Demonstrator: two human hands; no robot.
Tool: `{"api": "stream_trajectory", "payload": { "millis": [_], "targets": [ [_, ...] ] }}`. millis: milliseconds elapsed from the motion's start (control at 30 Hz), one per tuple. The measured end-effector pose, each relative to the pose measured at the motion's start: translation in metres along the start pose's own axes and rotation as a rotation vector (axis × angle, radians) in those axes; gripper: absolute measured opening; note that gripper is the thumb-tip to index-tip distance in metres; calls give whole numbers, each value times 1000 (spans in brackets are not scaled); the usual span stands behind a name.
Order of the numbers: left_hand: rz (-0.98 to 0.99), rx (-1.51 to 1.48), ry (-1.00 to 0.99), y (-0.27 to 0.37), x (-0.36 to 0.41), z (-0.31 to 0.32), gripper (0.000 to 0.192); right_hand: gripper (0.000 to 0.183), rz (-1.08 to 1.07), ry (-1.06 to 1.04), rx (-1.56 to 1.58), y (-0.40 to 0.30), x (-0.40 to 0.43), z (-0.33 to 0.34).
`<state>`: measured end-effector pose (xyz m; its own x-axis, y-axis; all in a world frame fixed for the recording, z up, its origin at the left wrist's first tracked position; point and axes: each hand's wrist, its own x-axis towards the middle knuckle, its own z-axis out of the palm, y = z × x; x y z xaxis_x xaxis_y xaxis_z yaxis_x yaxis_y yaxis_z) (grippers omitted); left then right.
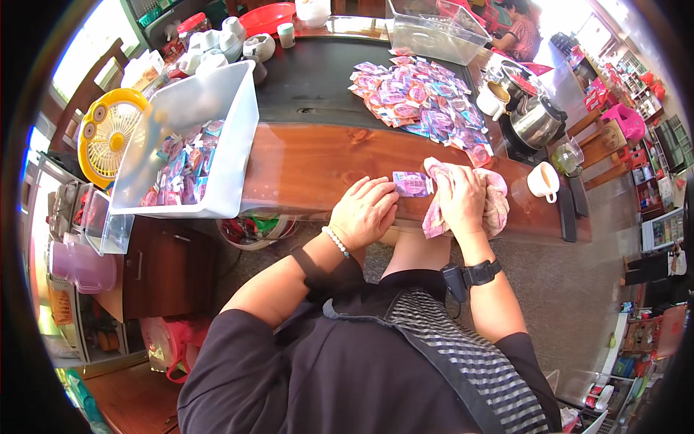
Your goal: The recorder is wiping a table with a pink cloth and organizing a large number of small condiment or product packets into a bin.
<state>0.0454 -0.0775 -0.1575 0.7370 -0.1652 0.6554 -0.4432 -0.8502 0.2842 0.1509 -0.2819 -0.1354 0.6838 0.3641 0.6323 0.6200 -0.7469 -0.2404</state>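
Note:
A small purple printed packet [411,184] lies flat on the wooden table [314,163] near its front edge. The fingertips of my left hand [367,210] touch its left end. My right hand [461,195] rests on a bunched pink and white cloth [494,203], beside the packet's right end; how firmly its fingers hold the cloth cannot be told. Behind both hands spreads a heap of purple, orange and blue packets [423,97]. More such packets [187,165] lie inside the translucent plastic bin [230,141] on the left.
A white mug [543,182] stands at the right, near a steel kettle [537,122] and a second cup [492,99]. A clear plastic box [439,40] is at the back. Left are a yellow fan [115,141] and stacked white cups [217,46]. A person [520,32] sits beyond the table.

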Motion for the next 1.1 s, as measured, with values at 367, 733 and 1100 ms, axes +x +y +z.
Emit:
{"api": "stream_trajectory", "payload": {
  "millis": [367,733,1100],
  "targets": [
    [40,-53,46,-1,3,-3,18,21,-146,-108,201,-42,5,4],
    [79,14,65,-2,3,-2,16,24,-276,-154,165,-44,-1,-17],
    [3,-40,11,6,13,-10,11,21,-56,-49,134,21,-8,-19]
  ]
}}
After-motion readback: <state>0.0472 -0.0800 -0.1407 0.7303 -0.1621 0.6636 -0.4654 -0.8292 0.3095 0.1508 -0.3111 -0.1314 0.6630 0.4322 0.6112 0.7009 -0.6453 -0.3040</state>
